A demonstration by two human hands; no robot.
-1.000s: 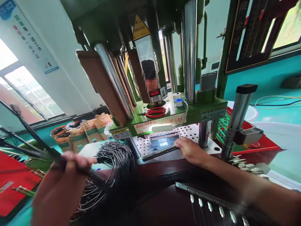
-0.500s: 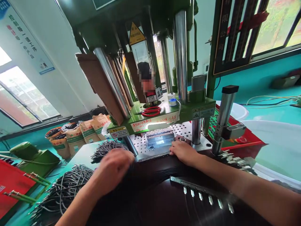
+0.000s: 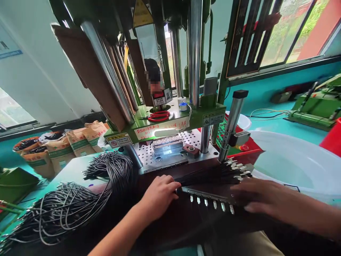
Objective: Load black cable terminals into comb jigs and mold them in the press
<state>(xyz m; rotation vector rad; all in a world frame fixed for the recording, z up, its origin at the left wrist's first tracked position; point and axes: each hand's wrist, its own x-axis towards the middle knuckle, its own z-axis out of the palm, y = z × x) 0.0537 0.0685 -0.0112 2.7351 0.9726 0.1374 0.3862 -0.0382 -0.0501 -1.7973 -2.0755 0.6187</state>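
Note:
A narrow metal bar (image 3: 210, 195) with several silvery connectors (image 3: 206, 202) hanging along its front edge lies over the dark work surface (image 3: 183, 224). My left hand (image 3: 162, 195) is closed on the bar's left end, thumb and fingers together. At the bar's right end is my right hand (image 3: 262, 199), smeared by motion, so its grip is unclear. Behind the bar, a bundle of black cables (image 3: 207, 175) with metal plug ends stretches to the right. A metal mould (image 3: 167, 149) sits on the press's perforated plate, beyond both hands.
Heaps of black cables (image 3: 71, 209) lie to the left. The green press (image 3: 176, 121) stands ahead on steel columns, with red-handled pliers (image 3: 159, 116) on its ledge. To the right are a red control box (image 3: 253, 153) and a large white tub (image 3: 287, 153). Paper sacks (image 3: 61, 149) stand back left.
My left hand has moved right to the bar's left end. My right hand has come away from the mould area towards the bar's right end. The view has shifted right.

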